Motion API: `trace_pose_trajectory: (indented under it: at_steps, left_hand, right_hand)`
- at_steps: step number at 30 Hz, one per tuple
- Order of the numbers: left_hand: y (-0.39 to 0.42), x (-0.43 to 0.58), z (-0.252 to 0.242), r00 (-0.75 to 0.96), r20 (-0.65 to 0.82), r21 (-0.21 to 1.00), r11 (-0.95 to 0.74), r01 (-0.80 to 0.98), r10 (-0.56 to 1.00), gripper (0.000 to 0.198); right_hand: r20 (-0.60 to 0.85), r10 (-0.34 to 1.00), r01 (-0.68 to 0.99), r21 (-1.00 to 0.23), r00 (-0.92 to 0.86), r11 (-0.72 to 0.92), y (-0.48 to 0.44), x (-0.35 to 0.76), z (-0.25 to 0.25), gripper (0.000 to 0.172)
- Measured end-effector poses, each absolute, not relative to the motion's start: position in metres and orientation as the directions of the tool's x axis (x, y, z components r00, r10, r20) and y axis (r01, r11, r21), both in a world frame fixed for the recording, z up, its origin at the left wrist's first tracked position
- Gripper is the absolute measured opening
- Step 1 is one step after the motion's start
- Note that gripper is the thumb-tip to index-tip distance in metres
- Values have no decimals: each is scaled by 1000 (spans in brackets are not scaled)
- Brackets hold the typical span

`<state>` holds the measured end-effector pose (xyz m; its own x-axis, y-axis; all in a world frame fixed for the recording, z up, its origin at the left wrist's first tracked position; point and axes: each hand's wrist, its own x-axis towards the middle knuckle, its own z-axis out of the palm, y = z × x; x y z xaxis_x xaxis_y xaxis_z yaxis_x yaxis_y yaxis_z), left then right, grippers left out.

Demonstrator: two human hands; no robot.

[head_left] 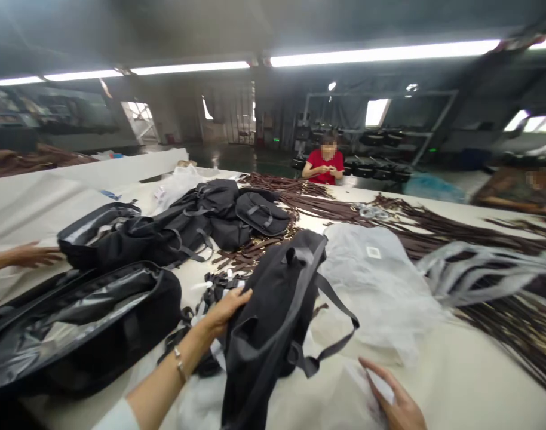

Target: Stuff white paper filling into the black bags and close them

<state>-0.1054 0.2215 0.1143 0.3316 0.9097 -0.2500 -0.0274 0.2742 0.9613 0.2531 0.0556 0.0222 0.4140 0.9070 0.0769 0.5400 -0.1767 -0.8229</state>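
Observation:
My left hand (228,307), a bracelet on its wrist, grips the left side of a black fabric bag (273,298). This bag stands tilted in front of me, and its loop handle (340,304) hangs out to the right. At the lower right, my right hand (396,400) has a thin whitish sheet (383,385) between thumb and fingers; whether it is paper or plastic I cannot tell. A translucent plastic bag (371,280) with a small white label lies beyond it. Black straps with white pieces (205,304) lie behind my left wrist.
Open black bags with silvery lining (134,322) lie at left, near another person's hand (33,255). More black bags (219,209) are piled behind. Brown straps with metal fittings (416,233) cover the far and right table. A person in red (324,164) sits across; another is at far right.

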Motion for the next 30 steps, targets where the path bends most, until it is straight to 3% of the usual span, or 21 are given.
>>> trace_pose_trajectory:
  at_steps: [2,6,10,12,16,20,22,25,27,30]
  left_hand:
    - [180,-53,73,477,-337,926,376,13,812,58]
    - [121,24,17,623,-473,860,480,174,623,39]
    - [109,61,-6,511,-514,857,432,280,689,27]
    - [109,60,-3,437,-464,884,370,286,771,32]
    - [95,22,24,371,-300,943,214,256,879,38]
    - [55,-23,51,506,-258,962,173,210,823,39]
    - [37,-31,62,565,-225,972,146,182,794,36]
    - [19,-26,75,490,-168,971,57,233,856,28]
    - [15,-19,80,425,-131,954,-3,300,896,27]
    - [14,-12,83,366,-28,926,-114,361,930,20]
  right_hand:
    - [3,885,391,-898,465,-203,43,262,58,56]
    - [128,840,382,-919,527,-99,13,278,101,76]
    - [218,863,561,-823,456,-88,-12,294,89,55]
    - [289,892,685,-728,348,-32,-17,298,77,40]
    - [273,942,817,-577,195,-2,-14,298,60,34]
    - [224,968,833,-552,111,33,-8,297,61,31]
    - [293,948,824,-563,121,69,-5,293,73,30]
    - [394,917,786,-584,54,204,3,273,107,28]
    - [358,928,743,-594,-101,310,10,251,132,28]
    - [119,931,774,-526,-344,353,22,214,157,42]
